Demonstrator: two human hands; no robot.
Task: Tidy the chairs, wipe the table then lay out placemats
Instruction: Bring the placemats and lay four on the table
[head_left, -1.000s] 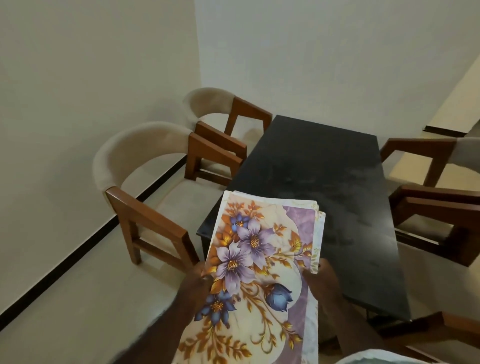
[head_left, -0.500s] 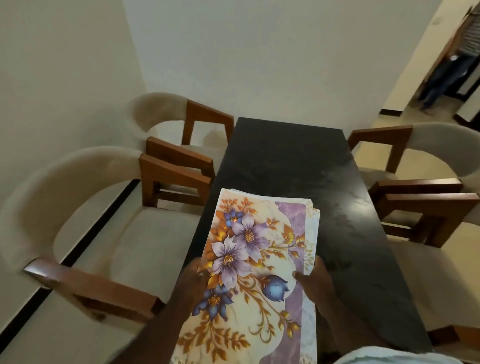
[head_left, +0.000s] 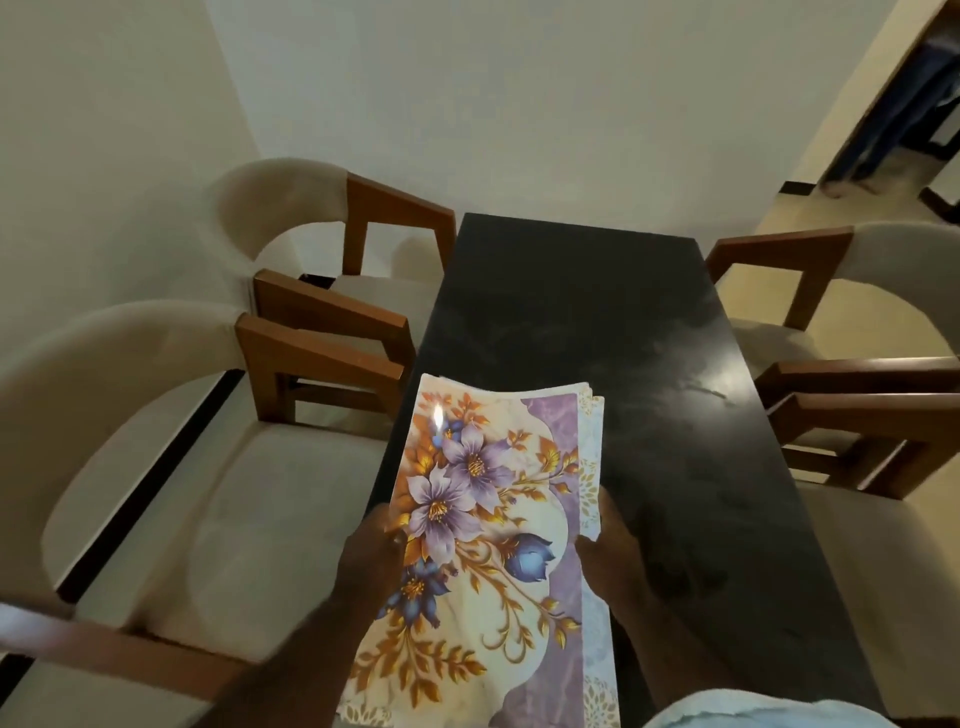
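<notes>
A stack of floral placemats (head_left: 493, 519), cream and purple with orange leaves, hangs above the near end of the black table (head_left: 597, 322). My left hand (head_left: 369, 561) grips the stack's left edge. My right hand (head_left: 613, 556) grips its right edge, thumb on top. The mats' edges fan out slightly at the right. Two cream chairs with wooden arms stand at the table's left side, a near chair (head_left: 208, 493) and a far chair (head_left: 332, 234). Two more stand at the right, the far right chair (head_left: 831, 280) and the near right chair (head_left: 872, 415).
White walls close the room behind and to the left of the table. A doorway opens at the upper right, where a person's legs (head_left: 893, 104) show, blurred. A dark skirting line (head_left: 140, 483) runs along the left wall.
My view has moved closer to the table's near end and swung left to centre on it. Both hands still hold the placemat stack the same way.
</notes>
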